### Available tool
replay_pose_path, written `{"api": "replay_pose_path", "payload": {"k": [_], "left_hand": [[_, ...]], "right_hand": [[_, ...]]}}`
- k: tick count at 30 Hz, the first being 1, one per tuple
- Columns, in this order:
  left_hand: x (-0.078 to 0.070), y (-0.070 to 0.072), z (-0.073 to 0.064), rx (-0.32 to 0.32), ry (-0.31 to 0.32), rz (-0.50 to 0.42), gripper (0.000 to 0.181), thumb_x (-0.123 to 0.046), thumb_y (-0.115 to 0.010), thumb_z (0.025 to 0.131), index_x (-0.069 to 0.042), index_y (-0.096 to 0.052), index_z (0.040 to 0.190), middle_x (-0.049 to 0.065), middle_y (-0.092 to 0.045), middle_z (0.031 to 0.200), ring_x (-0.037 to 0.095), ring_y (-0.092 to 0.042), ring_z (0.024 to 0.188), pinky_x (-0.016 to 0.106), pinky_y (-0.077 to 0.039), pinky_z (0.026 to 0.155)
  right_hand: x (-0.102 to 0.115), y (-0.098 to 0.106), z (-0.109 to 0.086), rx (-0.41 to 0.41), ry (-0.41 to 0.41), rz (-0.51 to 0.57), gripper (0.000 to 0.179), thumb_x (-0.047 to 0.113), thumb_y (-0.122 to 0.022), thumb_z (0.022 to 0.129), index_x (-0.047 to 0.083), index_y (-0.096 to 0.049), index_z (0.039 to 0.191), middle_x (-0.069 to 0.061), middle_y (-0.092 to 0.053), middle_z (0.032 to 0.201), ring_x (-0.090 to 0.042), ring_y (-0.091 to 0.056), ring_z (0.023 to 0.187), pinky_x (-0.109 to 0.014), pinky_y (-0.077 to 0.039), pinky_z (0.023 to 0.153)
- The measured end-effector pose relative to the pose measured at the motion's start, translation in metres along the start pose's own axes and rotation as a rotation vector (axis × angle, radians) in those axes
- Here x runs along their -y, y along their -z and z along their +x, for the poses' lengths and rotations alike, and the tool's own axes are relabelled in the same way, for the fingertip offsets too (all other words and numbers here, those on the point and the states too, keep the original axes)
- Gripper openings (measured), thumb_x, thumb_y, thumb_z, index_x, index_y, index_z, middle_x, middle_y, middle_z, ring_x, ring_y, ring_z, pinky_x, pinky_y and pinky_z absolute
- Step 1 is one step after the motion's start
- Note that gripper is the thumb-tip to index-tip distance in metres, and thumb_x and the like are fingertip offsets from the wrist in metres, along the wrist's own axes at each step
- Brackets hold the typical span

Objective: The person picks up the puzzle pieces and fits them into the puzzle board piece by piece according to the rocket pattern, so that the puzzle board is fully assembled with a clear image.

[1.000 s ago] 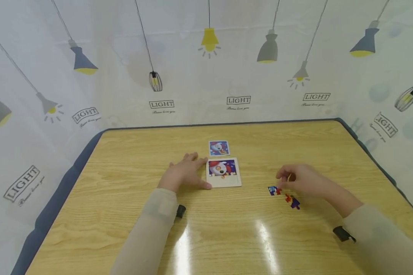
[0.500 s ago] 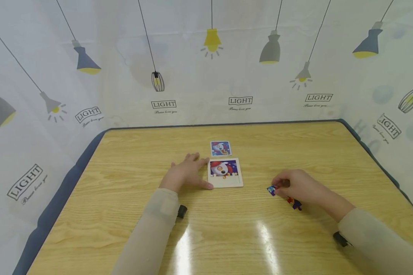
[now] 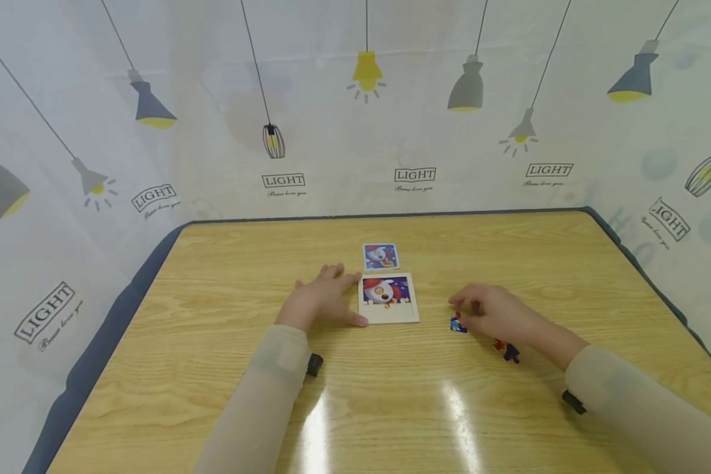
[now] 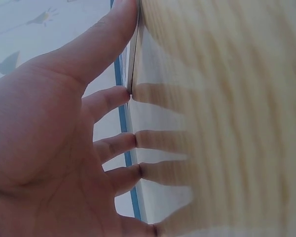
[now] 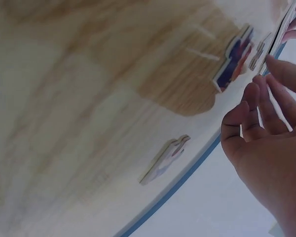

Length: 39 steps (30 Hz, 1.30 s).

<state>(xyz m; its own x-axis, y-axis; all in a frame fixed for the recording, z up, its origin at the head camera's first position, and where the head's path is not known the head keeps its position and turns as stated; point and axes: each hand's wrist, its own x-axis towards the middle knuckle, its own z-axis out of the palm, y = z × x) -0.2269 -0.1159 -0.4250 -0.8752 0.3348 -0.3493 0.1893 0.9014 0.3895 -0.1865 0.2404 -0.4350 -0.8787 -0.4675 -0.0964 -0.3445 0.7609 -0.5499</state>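
In the head view, my left hand (image 3: 322,299) lies spread at the left side of a square jigsaw board (image 3: 389,313). Its thumb and index finger touch the near and far left corners, with straight fingers also seen in the left wrist view. The board's upper part shows a white-faced character in red; its lower strip is bare. To the right, my right hand (image 3: 498,316) pinches a blue and red puzzle piece (image 3: 458,323) low over the table, between thumb and fingers. A purple and red puzzle piece (image 3: 507,351) lies by that hand, partly covered by it in the head view.
A small picture card (image 3: 381,256) with the same character lies just behind the board. In the right wrist view, a pale puzzle piece (image 5: 165,160) rests on the wooden table (image 3: 391,408). A lamp-print curtain (image 3: 343,118) surrounds the table's far side and flanks.
My right hand has picked at the blue and red puzzle piece and carried it left toward the board. My left hand has stayed at the board's left edge.
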Motion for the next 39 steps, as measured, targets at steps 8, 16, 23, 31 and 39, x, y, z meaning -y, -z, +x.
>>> {"api": "replay_pose_path", "payload": {"k": [8,16,23,31,39], "left_hand": [[0.001,-0.001,0.002,0.007,0.006,0.006,0.107,-0.064,-0.084,0.081,-0.036,-0.030,0.169,0.008,-0.009,0.182,0.037,-0.001,0.169,0.082,0.000,0.125],[-0.001,0.000,0.002,0.007,-0.001,0.005,0.108,-0.064,-0.084,0.081,-0.036,-0.028,0.169,0.008,-0.008,0.182,0.037,-0.001,0.169,0.081,0.001,0.126],[0.000,-0.001,0.000,0.005,-0.002,0.017,0.107,-0.064,-0.083,0.082,-0.035,-0.028,0.169,0.009,-0.008,0.182,0.035,-0.002,0.169,0.082,-0.001,0.125],[0.000,-0.001,-0.001,0.006,-0.012,0.027,0.106,-0.065,-0.082,0.083,-0.035,-0.027,0.169,0.009,-0.007,0.182,0.036,-0.001,0.169,0.083,-0.001,0.125],[0.001,-0.002,0.000,0.011,-0.008,0.018,0.106,-0.065,-0.082,0.084,-0.036,-0.027,0.170,0.009,-0.006,0.182,0.036,0.001,0.169,0.082,0.001,0.125]], "right_hand": [[-0.002,-0.001,-0.003,0.031,-0.016,-0.006,0.050,0.038,-0.083,0.093,0.004,-0.071,0.128,-0.006,-0.072,0.114,-0.013,-0.060,0.091,-0.030,-0.054,0.077],[-0.003,-0.003,-0.003,0.047,0.013,-0.015,0.036,0.028,-0.081,0.096,0.005,-0.072,0.122,-0.002,-0.073,0.107,-0.011,-0.061,0.088,-0.028,-0.056,0.075],[-0.004,-0.003,0.000,0.076,0.008,0.006,0.035,0.027,-0.081,0.096,0.007,-0.069,0.122,-0.002,-0.071,0.107,-0.012,-0.060,0.086,-0.026,-0.055,0.073],[0.000,0.000,0.006,0.099,0.003,0.016,0.041,0.025,-0.081,0.096,0.007,-0.067,0.131,0.000,-0.071,0.110,-0.012,-0.060,0.086,-0.027,-0.055,0.072],[0.023,0.008,0.022,0.088,0.026,-0.017,0.047,0.027,-0.080,0.097,0.004,-0.067,0.135,-0.001,-0.070,0.109,-0.014,-0.059,0.089,-0.029,-0.054,0.070]]}}
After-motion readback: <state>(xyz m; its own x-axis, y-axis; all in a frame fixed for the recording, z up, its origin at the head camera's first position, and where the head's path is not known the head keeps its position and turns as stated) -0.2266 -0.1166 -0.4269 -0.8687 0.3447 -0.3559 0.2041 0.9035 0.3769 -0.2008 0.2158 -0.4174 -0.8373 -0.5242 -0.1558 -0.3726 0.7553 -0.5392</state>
